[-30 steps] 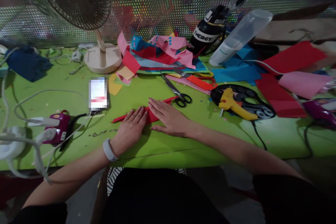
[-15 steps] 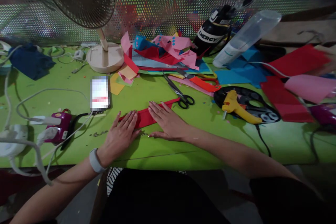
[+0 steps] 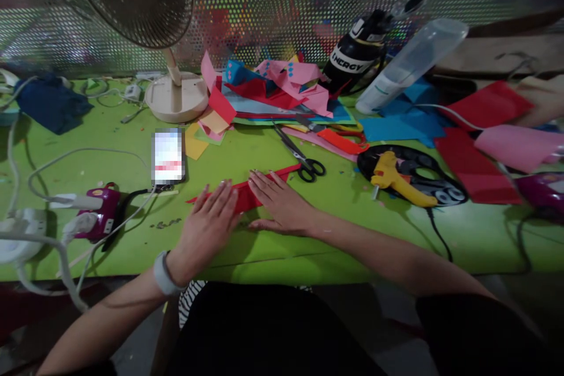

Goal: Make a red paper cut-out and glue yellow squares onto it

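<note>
Spreading over the red paper (image 3: 247, 195), grips unclamped, left hand (image 3: 207, 229) and right hand (image 3: 284, 207) might skew it through uneven pressure.

A folded red strip (image 3: 247, 198) lies slanted on the green tabletop (image 3: 273, 251), partly covered.

Fan (image 3: 130, 0): round base on the green bench (image 3: 255, 261)
Phone (image 3: 168, 155): screen lit, nearer the bench's front edge than the fan
Black bottle (image 3: 350, 61): marked "ENERGY", near a translucent bottle (image 3: 412, 64)
Purple power block (image 3: 103, 211): white plugs inserted
</note>
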`<state>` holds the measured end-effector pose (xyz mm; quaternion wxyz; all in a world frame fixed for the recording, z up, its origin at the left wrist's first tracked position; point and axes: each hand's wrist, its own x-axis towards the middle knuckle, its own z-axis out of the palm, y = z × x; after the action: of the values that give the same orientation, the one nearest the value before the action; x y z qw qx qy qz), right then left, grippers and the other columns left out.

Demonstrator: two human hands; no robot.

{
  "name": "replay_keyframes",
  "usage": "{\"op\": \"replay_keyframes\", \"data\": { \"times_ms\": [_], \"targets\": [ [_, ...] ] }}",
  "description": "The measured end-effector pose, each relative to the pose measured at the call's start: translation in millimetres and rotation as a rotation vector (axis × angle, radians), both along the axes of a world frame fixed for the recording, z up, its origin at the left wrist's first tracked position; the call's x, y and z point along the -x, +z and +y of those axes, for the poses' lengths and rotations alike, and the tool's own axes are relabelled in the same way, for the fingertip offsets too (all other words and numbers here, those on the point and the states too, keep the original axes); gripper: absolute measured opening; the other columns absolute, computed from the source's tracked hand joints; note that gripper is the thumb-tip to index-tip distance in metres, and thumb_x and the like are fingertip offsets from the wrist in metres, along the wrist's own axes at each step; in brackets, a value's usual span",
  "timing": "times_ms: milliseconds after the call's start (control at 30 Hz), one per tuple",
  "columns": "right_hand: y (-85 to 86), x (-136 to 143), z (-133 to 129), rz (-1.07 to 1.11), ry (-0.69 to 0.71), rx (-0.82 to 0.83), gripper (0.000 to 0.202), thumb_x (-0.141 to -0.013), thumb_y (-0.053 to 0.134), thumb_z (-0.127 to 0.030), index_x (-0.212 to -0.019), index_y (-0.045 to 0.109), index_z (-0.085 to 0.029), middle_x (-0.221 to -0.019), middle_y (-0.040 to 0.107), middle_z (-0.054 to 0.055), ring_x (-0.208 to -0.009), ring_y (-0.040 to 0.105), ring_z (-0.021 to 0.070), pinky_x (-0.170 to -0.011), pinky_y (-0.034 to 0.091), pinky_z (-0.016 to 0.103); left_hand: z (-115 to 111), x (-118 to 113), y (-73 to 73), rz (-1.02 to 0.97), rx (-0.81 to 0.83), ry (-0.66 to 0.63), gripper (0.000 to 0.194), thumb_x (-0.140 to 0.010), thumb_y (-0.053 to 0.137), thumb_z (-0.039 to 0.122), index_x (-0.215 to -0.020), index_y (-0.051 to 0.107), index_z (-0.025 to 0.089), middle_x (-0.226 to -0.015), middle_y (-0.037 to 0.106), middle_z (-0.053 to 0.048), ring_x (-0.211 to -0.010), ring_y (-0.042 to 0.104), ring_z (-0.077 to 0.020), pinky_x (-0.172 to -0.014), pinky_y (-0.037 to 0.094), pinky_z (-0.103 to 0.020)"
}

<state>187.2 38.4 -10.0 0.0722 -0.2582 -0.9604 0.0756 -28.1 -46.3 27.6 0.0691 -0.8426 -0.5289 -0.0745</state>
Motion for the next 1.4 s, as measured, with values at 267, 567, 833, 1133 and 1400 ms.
{"op": "replay_keyframes", "data": {
  "times_ms": [267,567,833,1133,1400],
  "targets": [
    [3.7,-4,8,0.018,0.034,0.035,0.089,-0.090,0.039,-0.066,-0.149,0.026,0.000,-0.154,0.025,0.025,-0.146,0.020,0.0327,-0.117,0.022,0.054,43,-7,-9.1,-0.065,0.095,-0.242,0.030,-0.092,0.043,0.011,-0.120,0.056,0.011,-0.122,0.064,-0.014,-0.110,0.062,-0.0224,-0.091,0.053,-0.036],
    [26.6,-23,16,0.136,0.126,-0.210,0.030,-0.095,0.052,-0.026,-0.114,0.067,-0.009,-0.112,0.070,0.017,-0.099,0.066,0.0260,-0.085,0.057,0.044,45,-10,1.6,-0.083,0.189,-0.210,0.032,-0.087,0.045,0.007,-0.118,0.053,0.009,-0.109,0.064,-0.013,-0.095,0.059,-0.0221,-0.085,0.053,-0.036],
    [17.1,-34,15,0.074,0.218,-0.347,0.036,-0.094,0.041,-0.003,-0.119,0.065,-0.012,-0.116,0.070,0.015,-0.105,0.066,0.0218,-0.083,0.057,0.038,48,-15,-0.3,-0.081,0.144,-0.231,0.026,-0.094,0.038,0.017,-0.109,0.059,0.011,-0.102,0.061,-0.015,-0.093,0.055,-0.0234,-0.085,0.051,-0.038],
    [10.3,-27,10,0.135,0.115,-0.371,0.030,-0.097,0.041,-0.010,-0.110,0.068,-0.013,-0.097,0.070,0.011,-0.089,0.062,0.0206,-0.071,0.051,0.035,41,-12,-4.2,-0.048,0.106,-0.171,0.026,-0.093,0.045,0.019,-0.114,0.058,0.012,-0.110,0.061,-0.013,-0.095,0.058,-0.0246,-0.082,0.050,-0.041],
    [10.6,-18,4,0.279,-0.126,-0.175,0.027,-0.099,0.042,-0.025,-0.091,0.066,-0.015,-0.088,0.064,0.009,-0.080,0.056,0.0190,-0.073,0.050,0.035,42,-11,-8.5,-0.022,0.112,-0.242,0.030,-0.094,0.041,0.018,-0.119,0.056,0.010,-0.116,0.062,-0.015,-0.099,0.059,-0.0256,-0.081,0.051,-0.040]
  ]
}}
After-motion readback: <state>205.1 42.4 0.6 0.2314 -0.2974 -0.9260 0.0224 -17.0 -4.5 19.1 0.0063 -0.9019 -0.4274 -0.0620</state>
